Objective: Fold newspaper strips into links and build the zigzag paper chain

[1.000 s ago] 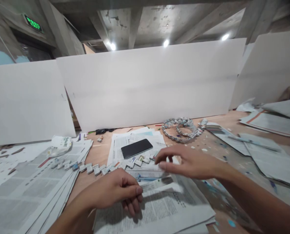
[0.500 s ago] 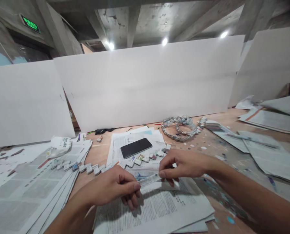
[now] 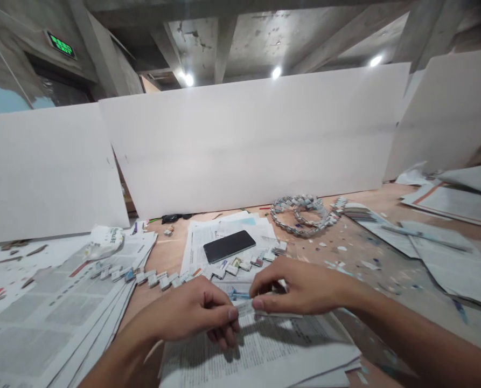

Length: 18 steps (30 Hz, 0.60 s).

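A narrow folded newspaper strip (image 3: 245, 309) spans the short gap between my two hands. My left hand (image 3: 202, 312) pinches its left end between thumb and curled fingers. Closed on the strip farther right is my right hand (image 3: 291, 285), with part of the strip showing below its fingers. Both hands hover over a stack of newspaper sheets (image 3: 288, 350). Just beyond them lies a zigzag chain of folded paper (image 3: 159, 279), partly hidden by my hands. A black smartphone (image 3: 229, 246) rests on sheets behind the chain.
A coiled woven paper chain (image 3: 278, 218) lies at the back right, beside a pile of folded strips (image 3: 359, 211). More newspapers lie left (image 3: 62, 307) and right (image 3: 458, 258). A crumpled white bag (image 3: 105, 241) sits at left. White panels (image 3: 256, 140) stand along the back.
My right hand has moved left and slightly down along the strip, closer to my left hand. The exposed length of strip between them is shorter. The camera view has shifted slightly.
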### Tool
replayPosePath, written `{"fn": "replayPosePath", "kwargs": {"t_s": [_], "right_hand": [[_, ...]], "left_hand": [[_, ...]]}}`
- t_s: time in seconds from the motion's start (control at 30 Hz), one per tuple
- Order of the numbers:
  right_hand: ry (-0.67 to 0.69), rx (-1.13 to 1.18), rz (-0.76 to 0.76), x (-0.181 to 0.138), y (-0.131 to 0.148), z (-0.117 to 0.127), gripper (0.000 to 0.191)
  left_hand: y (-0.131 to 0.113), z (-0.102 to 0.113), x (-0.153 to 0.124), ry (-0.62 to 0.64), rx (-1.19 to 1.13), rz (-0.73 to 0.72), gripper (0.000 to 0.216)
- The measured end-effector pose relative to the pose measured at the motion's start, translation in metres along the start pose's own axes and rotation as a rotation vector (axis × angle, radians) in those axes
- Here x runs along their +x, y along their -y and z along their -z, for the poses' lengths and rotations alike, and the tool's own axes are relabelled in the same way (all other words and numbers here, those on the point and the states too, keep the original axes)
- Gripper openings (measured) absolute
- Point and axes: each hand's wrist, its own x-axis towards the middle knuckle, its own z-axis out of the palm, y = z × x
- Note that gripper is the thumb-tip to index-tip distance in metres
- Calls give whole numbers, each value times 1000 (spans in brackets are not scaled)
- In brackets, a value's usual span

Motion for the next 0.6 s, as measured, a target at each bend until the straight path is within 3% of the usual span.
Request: {"fn": "replayPosePath", "kwargs": {"t_s": [0.4, 0.6], "right_hand": [[68, 130, -73, 6, -9, -26, 18], [54, 213, -79, -2, -17, 5, 32]], "left_hand": [[-1, -19, 8, 22, 43, -27, 37], [-6, 4, -8, -83, 58, -21, 40]]}}
